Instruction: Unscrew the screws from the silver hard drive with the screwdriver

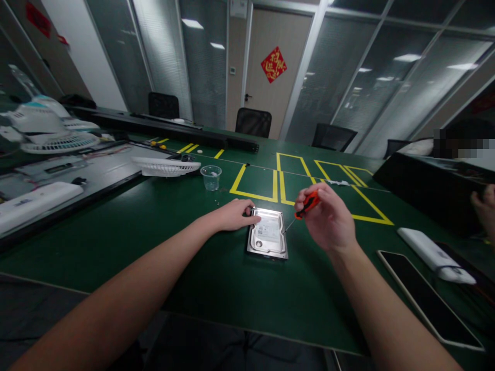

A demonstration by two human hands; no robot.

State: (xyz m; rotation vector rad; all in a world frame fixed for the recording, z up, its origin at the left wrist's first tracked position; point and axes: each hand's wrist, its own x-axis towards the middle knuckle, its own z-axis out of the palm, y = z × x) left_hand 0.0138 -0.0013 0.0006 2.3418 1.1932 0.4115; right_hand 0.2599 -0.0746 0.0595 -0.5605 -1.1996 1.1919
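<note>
A silver hard drive (269,232) with a white label lies flat on the green table (185,263) in front of me. My left hand (236,214) grips its upper left corner, the thumb on top of the casing and the fingers at the far edge. In my right hand (328,216) is a red and black screwdriver (308,202), its handle between thumb and fingers. The thin shaft slants down and left, and the tip is at the drive's right edge. Whether the tip sits in a screw is too small to tell.
A clear plastic cup (211,178) stands beyond my left hand, near a white fan grille (166,166). A large flat panel (77,175) fills the left side. At right lie a smartphone (429,299) and a white device (435,255); another person's hand (485,206) shows beside a black box (421,190).
</note>
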